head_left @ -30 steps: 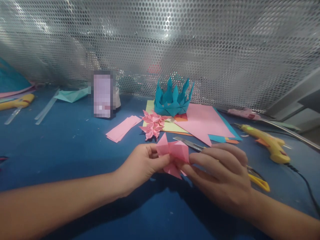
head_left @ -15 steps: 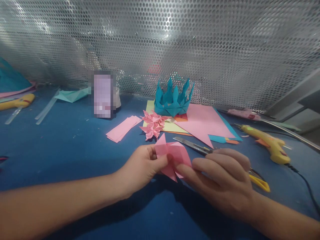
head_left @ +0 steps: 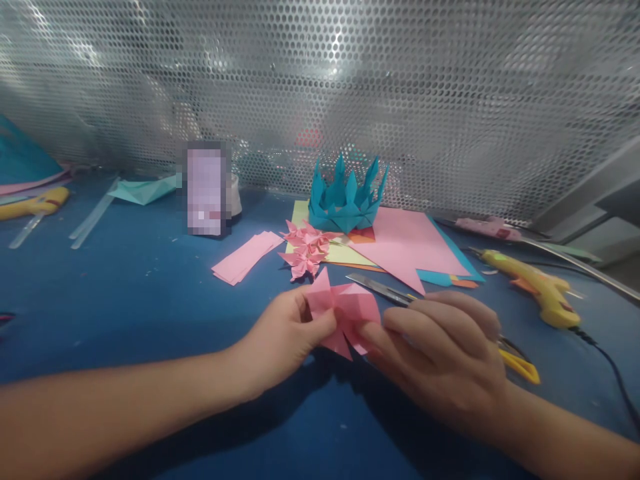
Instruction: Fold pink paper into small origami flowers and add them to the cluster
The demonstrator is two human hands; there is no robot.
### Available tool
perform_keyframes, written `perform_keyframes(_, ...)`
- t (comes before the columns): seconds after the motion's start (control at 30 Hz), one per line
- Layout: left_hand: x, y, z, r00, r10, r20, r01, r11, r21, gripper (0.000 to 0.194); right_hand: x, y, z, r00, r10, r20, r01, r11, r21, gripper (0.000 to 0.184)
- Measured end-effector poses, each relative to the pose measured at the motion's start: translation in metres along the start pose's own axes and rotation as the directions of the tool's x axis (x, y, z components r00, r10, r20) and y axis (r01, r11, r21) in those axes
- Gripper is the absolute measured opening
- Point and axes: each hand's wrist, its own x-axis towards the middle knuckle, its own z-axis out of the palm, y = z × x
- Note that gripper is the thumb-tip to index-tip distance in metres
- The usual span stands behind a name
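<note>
A folded pink paper piece (head_left: 359, 302) with pointed corners is held between both hands above the blue table. My left hand (head_left: 287, 333) pinches its left side, thumb across the front near the centre fold. On its right side, my right hand (head_left: 445, 353) grips the paper with the thumb and curled fingers; part of the grip is hidden. Just behind the paper lies a utility knife (head_left: 377, 287), its handle end covered by my right hand. Several folded pink paper flowers (head_left: 306, 250) sit beyond the left hand, beside a stack of pink paper strips (head_left: 247, 258).
A blue paper crown (head_left: 345, 203) stands on coloured sheets (head_left: 410, 243) at the back. A yellow glue gun (head_left: 537, 283) with a cord lies right, near yellow-handled scissors (head_left: 520, 365). Left are a phone (head_left: 206, 193), glue sticks (head_left: 95, 213) and another yellow glue gun (head_left: 35, 202).
The paper has shifted slightly left, and my right thumb now presses further onto its front. My left hand keeps its pinch.
</note>
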Motion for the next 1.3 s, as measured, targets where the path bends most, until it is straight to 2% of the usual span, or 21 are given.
perform_keyframes(0.27,0.001,0.000,0.000,1.000,-0.006,-0.028,0.005,1.000,-0.025,0.019,-0.003,0.003,-0.002,0.997,-0.040,0.063,0.040,0.999,-0.011,0.011)
perform_keyframes(0.33,0.000,0.001,0.000,0.998,-0.004,-0.058,0.002,0.999,-0.038,0.019,-0.004,0.004,-0.002,0.997,0.012,0.076,-0.019,0.996,0.090,0.017)
perform_keyframes(0.37,0.000,0.001,0.000,0.998,-0.002,-0.063,-0.001,0.999,-0.048,0.018,-0.005,0.004,-0.001,0.994,0.071,0.087,-0.086,0.979,0.185,0.022)
perform_keyframes(0.43,-0.001,0.000,0.000,0.998,0.010,-0.060,-0.014,0.998,-0.059,0.018,-0.006,0.005,0.000,0.954,0.253,0.161,-0.297,0.873,0.387,0.031)
perform_keyframes(0.5,-0.001,-0.002,-0.001,0.998,0.031,-0.061,-0.033,0.999,-0.037,0.018,-0.005,0.006,0.002,0.859,0.400,0.318,-0.511,0.691,0.511,0.031)
perform_keyframes(0.53,-0.002,-0.003,-0.002,0.997,0.041,-0.066,-0.042,0.999,-0.021,0.019,-0.005,0.007,0.004,0.804,0.419,0.422,-0.594,0.593,0.543,0.025)
perform_keyframes(0.6,-0.002,-0.005,-0.004,0.996,0.052,-0.074,-0.052,0.999,0.001,0.020,-0.003,0.007,0.006,0.704,0.371,0.605,-0.709,0.411,0.573,0.015)
perform_keyframes(0.67,-0.003,-0.005,-0.005,0.996,0.053,-0.078,-0.053,0.999,0.002,0.022,-0.003,0.008,0.008,0.649,0.312,0.694,-0.761,0.277,0.587,0.014)
perform_keyframes(0.73,-0.003,-0.004,-0.006,0.995,0.051,-0.088,-0.051,0.999,0.007,0.024,-0.002,0.007,0.009,0.627,0.311,0.714,-0.778,0.214,0.590,0.014)
perform_keyframes(0.87,-0.004,-0.002,-0.005,0.996,0.042,-0.084,-0.041,0.999,0.020,0.022,-0.003,0.005,0.011,0.633,0.328,0.702,-0.774,0.239,0.586,0.013)
perform_keyframes(1.13,-0.004,-0.002,-0.002,1.000,-0.020,0.020,0.019,0.998,0.067,0.021,-0.006,0.003,0.012,0.701,0.295,0.649,-0.704,0.434,0.563,0.022)
perform_keyframes(1.3,-0.005,-0.001,-0.002,0.998,-0.022,0.054,0.016,0.994,0.107,0.021,-0.008,0.003,0.013,0.709,0.304,0.636,-0.692,0.471,0.547,0.026)
